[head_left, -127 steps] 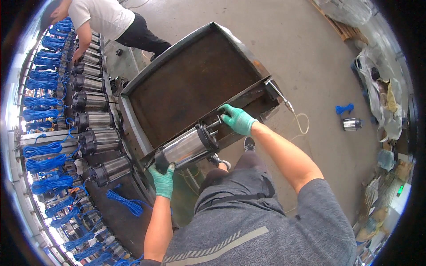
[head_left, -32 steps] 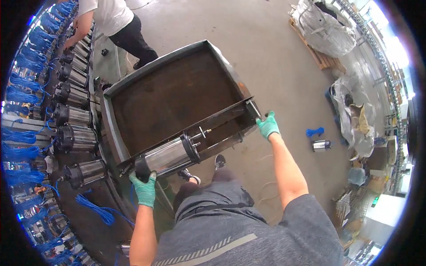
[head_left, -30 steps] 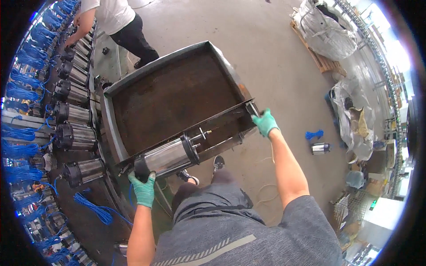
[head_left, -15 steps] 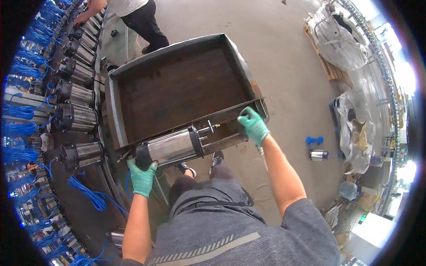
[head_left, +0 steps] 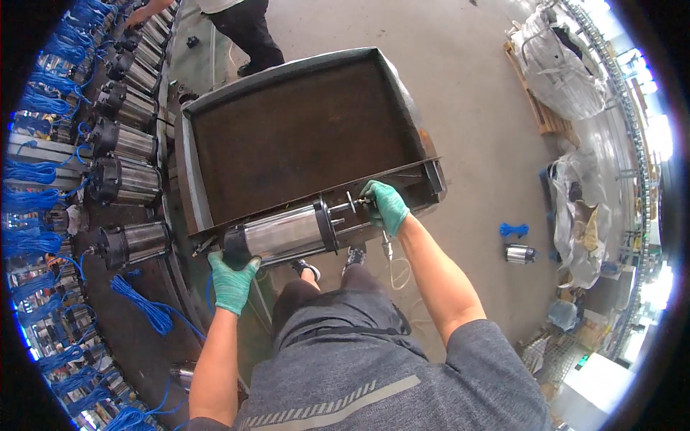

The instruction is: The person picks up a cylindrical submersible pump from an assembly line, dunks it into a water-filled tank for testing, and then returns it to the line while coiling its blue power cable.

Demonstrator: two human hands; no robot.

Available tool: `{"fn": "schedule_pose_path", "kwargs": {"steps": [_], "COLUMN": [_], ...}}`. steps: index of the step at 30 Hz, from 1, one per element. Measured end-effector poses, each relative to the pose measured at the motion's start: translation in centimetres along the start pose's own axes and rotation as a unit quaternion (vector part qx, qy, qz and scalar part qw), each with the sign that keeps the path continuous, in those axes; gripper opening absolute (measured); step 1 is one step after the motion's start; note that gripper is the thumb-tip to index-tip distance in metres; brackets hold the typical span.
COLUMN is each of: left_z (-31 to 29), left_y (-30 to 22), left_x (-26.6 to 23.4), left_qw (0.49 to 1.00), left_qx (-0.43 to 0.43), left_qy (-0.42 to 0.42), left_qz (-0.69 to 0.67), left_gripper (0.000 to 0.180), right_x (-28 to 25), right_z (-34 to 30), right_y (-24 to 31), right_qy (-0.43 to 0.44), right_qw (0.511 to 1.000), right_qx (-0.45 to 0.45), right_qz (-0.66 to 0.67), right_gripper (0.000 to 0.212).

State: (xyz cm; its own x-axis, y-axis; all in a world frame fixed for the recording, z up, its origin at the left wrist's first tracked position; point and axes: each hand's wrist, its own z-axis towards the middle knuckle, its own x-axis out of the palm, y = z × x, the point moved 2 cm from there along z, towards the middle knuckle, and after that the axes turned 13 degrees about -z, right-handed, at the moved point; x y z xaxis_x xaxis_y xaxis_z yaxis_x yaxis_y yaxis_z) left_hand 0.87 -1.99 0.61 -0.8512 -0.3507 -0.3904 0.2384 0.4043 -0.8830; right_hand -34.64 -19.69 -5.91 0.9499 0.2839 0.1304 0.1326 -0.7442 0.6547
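A shiny steel pump motor with black end caps lies across the near rim of a large rusty metal tray. My left hand, in a green glove, grips the motor's black left end from below. At the right end, my gloved right hand is closed around the thin shaft that sticks out past the black collar. The motor is level and rests against the tray's front edge.
A row of similar steel motors with blue cable coils lines a dark bench on the left. Another person stands at the far end. On the concrete floor to the right lie a loose motor, a blue coil and big sacks.
My right hand has come back from the tray's right corner to the motor's shaft end. The view has shifted, so tray and motor sit more central.
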Motion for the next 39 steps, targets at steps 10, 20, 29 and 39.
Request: {"fn": "schedule_pose_path", "kwargs": {"steps": [10,20,29,39], "left_z": [0.3,0.5,0.1,0.2], "left_y": [-0.3,1.5,1.6,4.1], "left_x": [-0.2,-0.2,0.4,0.6], "left_qw": [0.999,1.0,0.999,0.999], "left_qx": [-0.006,0.001,0.039,0.034], "left_qy": [-0.013,-0.008,-0.025,-0.023], "left_qz": [0.043,-0.015,0.002,-0.029], "left_gripper": [0.07,0.07,0.07,0.08], "right_x": [1.1,0.9,0.1,-15.7], "right_z": [0.9,1.0,0.4,-2.8], "right_y": [-0.3,-0.4,-0.8,1.6], "right_qy": [-0.066,-0.066,-0.025,-0.2], "right_qw": [0.998,0.998,0.999,0.828], "right_qx": [-0.004,0.004,-0.045,-0.153], "right_qz": [-0.005,-0.024,-0.015,-0.5], "right_gripper": [0.019,0.019,0.008,0.027]}}
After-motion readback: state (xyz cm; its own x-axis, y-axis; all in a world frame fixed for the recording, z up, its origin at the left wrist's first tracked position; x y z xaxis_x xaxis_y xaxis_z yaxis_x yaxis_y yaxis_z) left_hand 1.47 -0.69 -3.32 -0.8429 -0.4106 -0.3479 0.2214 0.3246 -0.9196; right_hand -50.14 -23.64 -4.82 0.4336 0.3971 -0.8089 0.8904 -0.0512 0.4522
